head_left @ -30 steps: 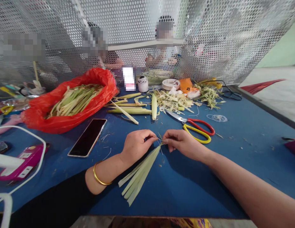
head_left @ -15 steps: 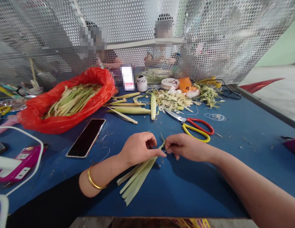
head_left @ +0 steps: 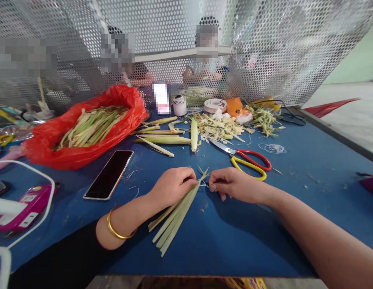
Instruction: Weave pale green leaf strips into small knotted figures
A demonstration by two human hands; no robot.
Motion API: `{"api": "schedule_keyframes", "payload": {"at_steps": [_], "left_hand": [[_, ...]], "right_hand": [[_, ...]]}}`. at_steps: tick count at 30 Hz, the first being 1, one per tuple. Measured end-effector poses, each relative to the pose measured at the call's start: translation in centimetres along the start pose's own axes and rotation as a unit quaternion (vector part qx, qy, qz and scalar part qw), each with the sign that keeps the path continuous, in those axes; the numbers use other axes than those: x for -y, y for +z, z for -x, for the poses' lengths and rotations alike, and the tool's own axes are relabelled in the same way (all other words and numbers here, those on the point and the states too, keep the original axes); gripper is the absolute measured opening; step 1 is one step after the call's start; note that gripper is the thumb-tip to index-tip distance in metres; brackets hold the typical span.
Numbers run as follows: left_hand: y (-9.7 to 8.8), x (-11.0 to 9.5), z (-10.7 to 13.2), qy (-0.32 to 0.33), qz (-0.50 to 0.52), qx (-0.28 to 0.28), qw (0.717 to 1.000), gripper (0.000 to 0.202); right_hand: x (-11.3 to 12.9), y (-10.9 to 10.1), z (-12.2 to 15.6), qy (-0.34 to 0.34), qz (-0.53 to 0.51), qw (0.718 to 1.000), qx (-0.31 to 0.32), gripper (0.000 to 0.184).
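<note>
A bundle of pale green leaf strips (head_left: 174, 216) lies on the blue table (head_left: 264, 224), fanning out toward me. My left hand (head_left: 173, 186), with a gold bangle on the wrist, pinches the bundle near its narrow top end. My right hand (head_left: 231, 184) is closed in a pinch just right of that end, on a thin white thread (head_left: 206, 185) that runs to the bundle. The two hands are a few centimetres apart.
Red and yellow scissors (head_left: 246, 158) lie just beyond my right hand. A black phone (head_left: 110, 173) lies to the left. A red bag (head_left: 84, 128) holds more strips, with loose strips and trimmings (head_left: 216, 126) behind. People sit beyond the perforated metal screen (head_left: 264, 48).
My hands have drawn slightly apart, and the left hand now pinches the bundle top from the side. The bundle has shifted a little to the left and toward me.
</note>
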State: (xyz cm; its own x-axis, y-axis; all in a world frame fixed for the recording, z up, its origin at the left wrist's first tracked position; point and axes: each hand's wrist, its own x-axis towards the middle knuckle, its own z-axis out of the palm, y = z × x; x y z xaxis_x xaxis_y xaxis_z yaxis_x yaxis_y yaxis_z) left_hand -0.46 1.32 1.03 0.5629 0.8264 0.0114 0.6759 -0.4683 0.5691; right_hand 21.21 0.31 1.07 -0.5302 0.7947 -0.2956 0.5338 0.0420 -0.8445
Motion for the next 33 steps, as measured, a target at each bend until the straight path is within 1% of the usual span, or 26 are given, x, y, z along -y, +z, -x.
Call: {"api": "schedule_keyframes", "payload": {"at_steps": [4, 8, 12, 14, 16, 19, 23, 25, 33], "left_hand": [[-0.34, 0.28, -0.31, -0.005, 0.017, -0.007, 1.000, 0.018], [-0.40, 0.25, -0.19, -0.025, 0.041, -0.019, 0.999, 0.019], [-0.02, 0.06, 0.05, -0.033, 0.040, -0.007, 0.999, 0.020], [0.20, 0.03, 0.13, -0.025, 0.014, -0.009, 1.000, 0.015], [0.31, 0.06, 0.14, -0.002, -0.012, -0.013, 1.000, 0.010], [0.20, 0.11, 0.04, 0.021, -0.022, -0.015, 0.999, 0.013], [-0.10, 0.10, -0.17, -0.014, -0.003, -0.020, 1.000, 0.014], [-0.12, 0.14, -0.23, -0.021, -0.001, -0.020, 1.000, 0.015], [0.20, 0.82, -0.21, -0.045, -0.058, -0.052, 0.996, 0.014]], "right_hand": [[-0.38, 0.02, -0.15, 0.006, 0.000, 1.000, -0.011, 0.009], [-0.67, 0.26, -0.37, 0.027, -0.011, 0.999, -0.029, 0.009], [-0.38, 0.57, -0.46, 0.023, -0.013, 0.999, -0.046, 0.008], [-0.18, 0.65, -0.45, 0.022, -0.012, 0.998, -0.051, 0.008], [-0.08, 0.67, -0.42, 0.022, -0.014, 0.998, -0.052, 0.008], [-0.08, 0.64, -0.41, 0.017, -0.018, 0.998, -0.051, 0.008], [-0.15, 0.55, -0.41, 0.018, -0.010, 0.999, -0.050, 0.009], [-0.22, 0.48, -0.40, 0.022, -0.004, 0.999, -0.047, 0.009], [-0.44, 0.09, -0.17, 0.038, 0.014, 0.999, -0.027, 0.008]]}}
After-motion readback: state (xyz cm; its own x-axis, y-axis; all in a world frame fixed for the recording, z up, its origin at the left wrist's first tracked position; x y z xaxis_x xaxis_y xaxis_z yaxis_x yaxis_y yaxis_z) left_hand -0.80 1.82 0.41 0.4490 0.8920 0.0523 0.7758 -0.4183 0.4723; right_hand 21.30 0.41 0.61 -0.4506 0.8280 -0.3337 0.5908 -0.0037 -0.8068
